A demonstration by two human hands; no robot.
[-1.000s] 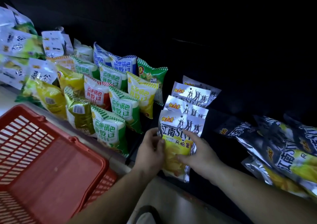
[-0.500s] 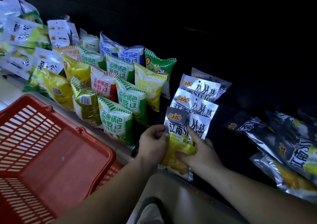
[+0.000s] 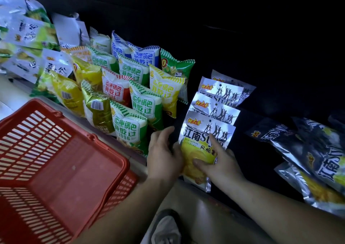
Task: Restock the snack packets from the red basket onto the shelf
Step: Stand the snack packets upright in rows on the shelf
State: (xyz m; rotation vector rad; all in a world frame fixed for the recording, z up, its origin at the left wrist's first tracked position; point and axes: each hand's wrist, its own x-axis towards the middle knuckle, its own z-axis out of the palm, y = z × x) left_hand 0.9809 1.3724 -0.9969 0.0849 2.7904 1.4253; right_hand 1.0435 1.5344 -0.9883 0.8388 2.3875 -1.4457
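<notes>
**Packet placement at the front of the silver row**

We judge the placing step to be in hand, and close to done. Both hands are clamped on one silver packet [image 3: 205, 141]. It stands upright at the front edge of the shelf [image 3: 250, 156], leaning back against the matching packets [image 3: 217, 111] lined up behind it. Our left hand [image 3: 164, 156] closes on the packet's left edge, thumb at the front and fingers reaching behind, where we cannot see them. Our right hand [image 3: 222, 161] holds the lower right side, with the thumb laid across the yellow print and the forefinger stretched up over the lettering.

The red basket [image 3: 65, 169] sits just left of our arms, in front of the green packets [image 3: 132, 127]. The part we can see holds nothing, but its near end runs out of view, so we cannot say whether more stock waits there.

The next move, as we read it, calls for a gentle release. We should ease one hand off at a time and check that the packet keeps upright instead of sliding off the lip. Foil looks slick and the bag puffy, so a quick let-go could tip it. To the right, dark packets [image 3: 317, 159] lie flat and jumbled, and these may want straightening afterwards.
</notes>
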